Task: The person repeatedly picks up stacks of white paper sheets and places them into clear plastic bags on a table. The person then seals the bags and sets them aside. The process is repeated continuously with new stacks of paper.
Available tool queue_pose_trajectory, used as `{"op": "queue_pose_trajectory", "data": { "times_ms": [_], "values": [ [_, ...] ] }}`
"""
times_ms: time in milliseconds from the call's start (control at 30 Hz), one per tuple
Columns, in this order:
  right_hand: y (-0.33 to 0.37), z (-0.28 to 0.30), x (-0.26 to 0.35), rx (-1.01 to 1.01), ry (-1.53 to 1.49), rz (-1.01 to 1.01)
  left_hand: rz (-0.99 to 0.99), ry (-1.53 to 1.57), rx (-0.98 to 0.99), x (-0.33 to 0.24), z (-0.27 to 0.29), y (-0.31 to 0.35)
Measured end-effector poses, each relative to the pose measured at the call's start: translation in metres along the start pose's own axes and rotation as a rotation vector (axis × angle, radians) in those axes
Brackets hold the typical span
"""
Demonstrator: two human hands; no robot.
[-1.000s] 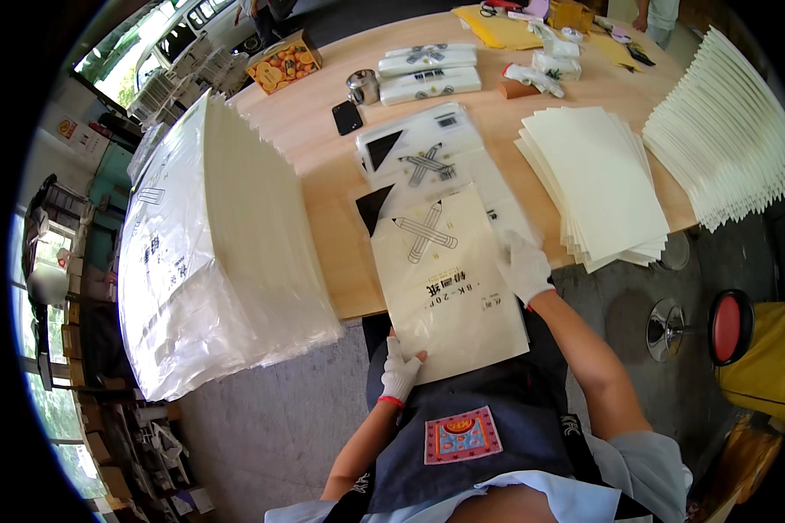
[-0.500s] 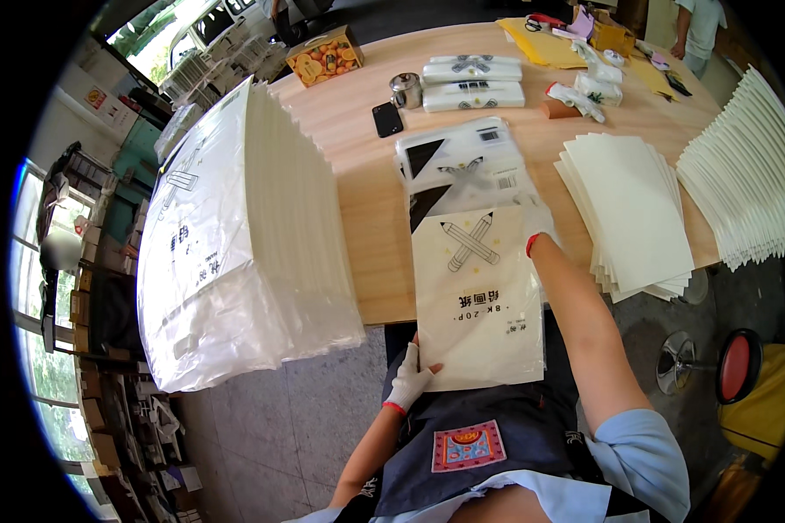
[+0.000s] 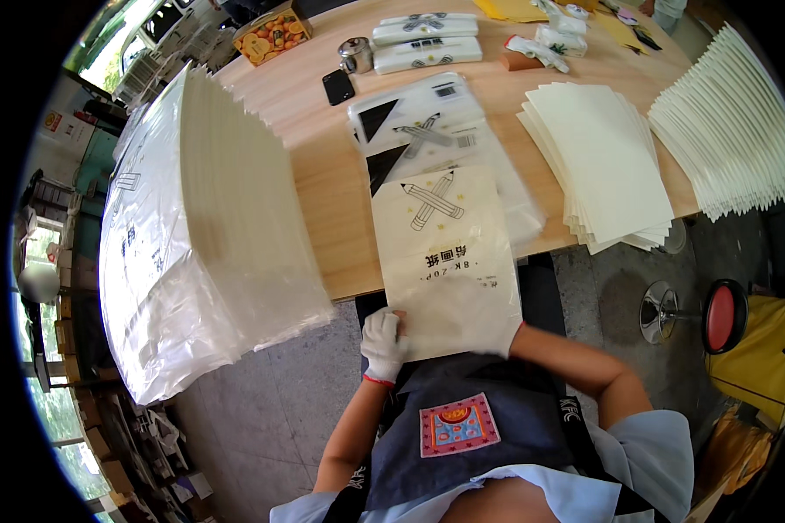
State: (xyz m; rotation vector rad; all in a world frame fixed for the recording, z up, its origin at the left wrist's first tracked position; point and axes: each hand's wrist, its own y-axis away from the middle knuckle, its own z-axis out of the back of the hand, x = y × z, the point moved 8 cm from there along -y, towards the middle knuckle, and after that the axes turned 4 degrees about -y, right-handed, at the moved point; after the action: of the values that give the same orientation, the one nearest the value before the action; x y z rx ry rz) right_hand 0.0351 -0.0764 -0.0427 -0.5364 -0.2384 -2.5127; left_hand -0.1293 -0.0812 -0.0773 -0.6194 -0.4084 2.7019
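Observation:
A packet of cream drawing paper in a clear printed bag [image 3: 447, 248] hangs over the table's near edge toward my apron. Crossed pencils and dark lettering are printed on it. My left hand [image 3: 384, 343], in a white glove with bare fingertips, grips its lower left edge. Over the packet's lower right part passes my right hand [image 3: 475, 315], also white-gloved; motion smears its fingers, so their state does not show. Beneath the packet's far end lies a pile of flat clear bags [image 3: 436, 122] with black corners and pencil prints.
Tall bagged paper stacks [image 3: 244, 192] stand at left. Loose cream sheets [image 3: 597, 161] and a fanned paper stack [image 3: 731, 131] lie at right. Farther back are a phone [image 3: 338, 87], metal cup [image 3: 355, 56], rolled bags [image 3: 427, 54], spare gloves [image 3: 536, 52] and an orange-printed box [image 3: 271, 35]. A stool [image 3: 658, 309] stands right.
My right hand has come down from the packet's upper right edge to its lower right part. My left hand stays at the lower left edge. The whole view has shifted.

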Motion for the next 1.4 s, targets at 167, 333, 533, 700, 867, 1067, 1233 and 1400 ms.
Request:
{"op": "queue_pose_trajectory", "data": {
  "times_ms": [167, 333, 533, 700, 867, 1067, 1233, 1400],
  "values": [
    [0.039, -0.036, -0.067, -0.273, 0.056, -0.518, -0.020, 0.006, -0.116, -0.008, 0.032, -0.025],
    [0.117, 0.006, -0.078, -0.175, 0.190, -0.613, 0.295, 0.354, -0.001, 0.011, 0.038, 0.004],
    [0.179, 0.009, -0.021, 0.093, 0.140, -0.549, 0.571, 0.920, 0.407, -0.033, 0.065, 0.070],
    [0.178, 0.002, -0.003, 0.270, 0.020, -0.455, 0.112, 0.712, 0.724, -0.054, 0.064, 0.060],
    [0.147, 0.000, -0.002, 0.261, -0.016, -0.335, -0.218, 0.576, 0.605, -0.081, 0.063, 0.020],
    [0.120, 0.057, -0.080, -0.309, 0.199, -0.539, 0.516, 0.517, 0.133, 0.008, 0.031, -0.001],
    [0.158, 0.000, -0.070, 0.051, -0.027, -0.626, 0.344, 0.541, 0.309, 0.018, 0.006, 0.057],
    [0.141, 0.010, -0.144, -0.452, -0.488, -0.834, 0.622, 0.691, -0.038, 0.052, -0.023, 0.006]
  ]
}}
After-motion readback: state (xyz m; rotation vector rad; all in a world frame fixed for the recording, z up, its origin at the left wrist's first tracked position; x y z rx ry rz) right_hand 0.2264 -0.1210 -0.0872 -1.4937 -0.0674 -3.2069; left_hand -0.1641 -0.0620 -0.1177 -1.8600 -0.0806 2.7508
